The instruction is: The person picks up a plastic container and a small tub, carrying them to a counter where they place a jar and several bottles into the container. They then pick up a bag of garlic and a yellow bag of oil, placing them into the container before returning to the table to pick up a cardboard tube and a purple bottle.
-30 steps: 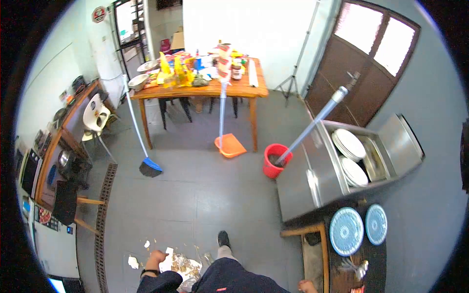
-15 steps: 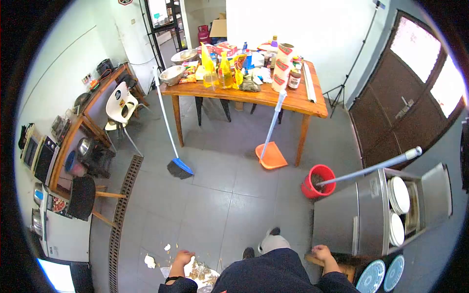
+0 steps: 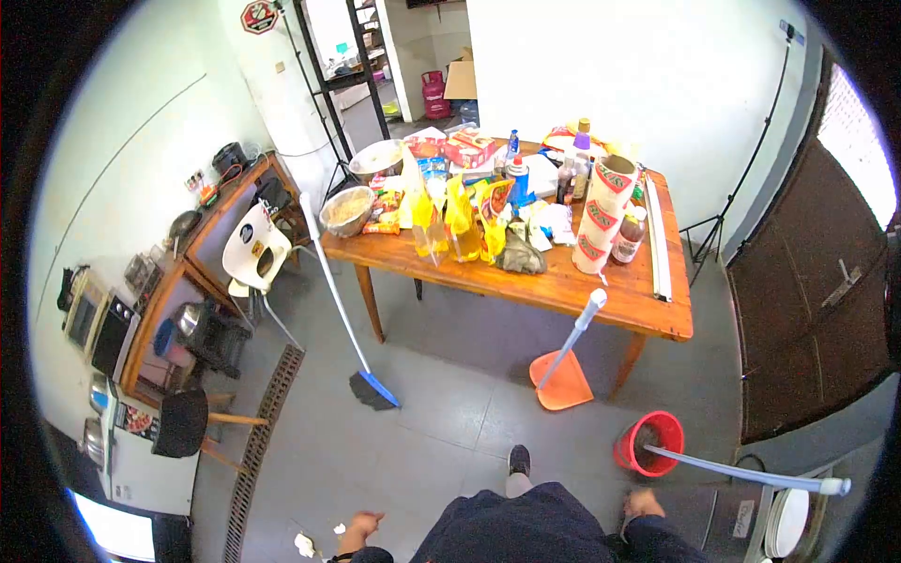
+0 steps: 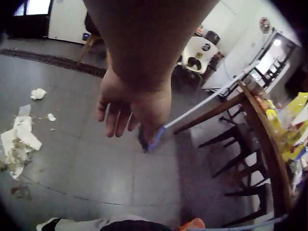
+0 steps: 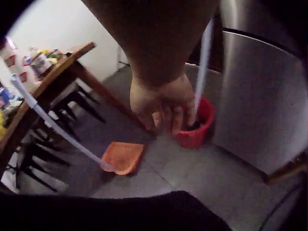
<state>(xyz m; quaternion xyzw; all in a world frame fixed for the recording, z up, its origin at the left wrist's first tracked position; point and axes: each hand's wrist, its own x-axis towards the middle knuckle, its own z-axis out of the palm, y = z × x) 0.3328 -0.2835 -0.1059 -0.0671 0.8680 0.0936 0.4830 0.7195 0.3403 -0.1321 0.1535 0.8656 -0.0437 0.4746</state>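
Observation:
My left hand (image 3: 359, 530) hangs at the lower edge of the head view, holding nothing, its fingers loose in the left wrist view. Past it in that view leans a broom (image 4: 185, 113) with a blue head. My right hand (image 3: 645, 505) is also free, fingers loosely bent. In the right wrist view it overlaps a red bucket (image 5: 204, 125) that has a mop handle (image 3: 751, 472) slanting out of it. An orange dustpan (image 3: 565, 383) with a long upright handle stands on the floor near the wooden table (image 3: 549, 293).
Bottles, packets and bowls crowd the table. Crumpled white paper (image 4: 21, 139) and scraps lie on the floor at left. A drain grate (image 3: 263, 441) runs along the left side, beside a chair (image 3: 258, 249). The steel fridge (image 5: 262, 96) stands at right.
The view has moved forward and turned right, so the table, broom, dustpan and bucket look closer. The scrap pile has mostly slid out of the bottom edge. Both hands swing without holding anything.

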